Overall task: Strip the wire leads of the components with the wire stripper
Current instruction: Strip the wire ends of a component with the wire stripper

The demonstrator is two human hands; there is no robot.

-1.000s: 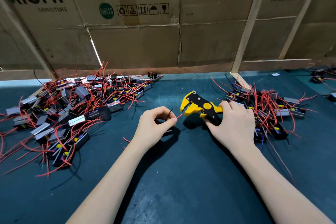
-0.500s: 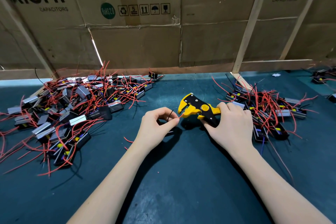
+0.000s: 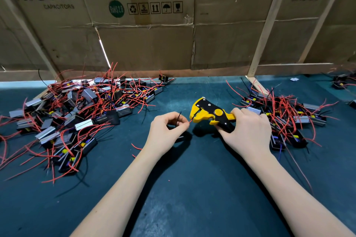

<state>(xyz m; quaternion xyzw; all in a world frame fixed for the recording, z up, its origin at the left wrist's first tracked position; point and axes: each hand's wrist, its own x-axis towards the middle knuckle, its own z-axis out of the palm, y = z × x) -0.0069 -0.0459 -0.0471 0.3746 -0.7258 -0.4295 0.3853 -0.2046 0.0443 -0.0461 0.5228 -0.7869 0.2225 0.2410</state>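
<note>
Two hands on the job here. Compared with a second ago, the left hand has brought the red lead over to the wire stripper, and the tip now sits right at the yellow mouth, where before there was a clear gap. I'd say the squeeze comes next. Left fingers are curled tight, pinching that red lead, with a black lead sticking up out of the same grip. The component itself is mostly hidden under that hand. The right hand is wrapped round the stripper's handles, jaws pointing left. Big pile of components sits on the desk off to the left, and a smaller pile lies just behind the right hand.
</note>
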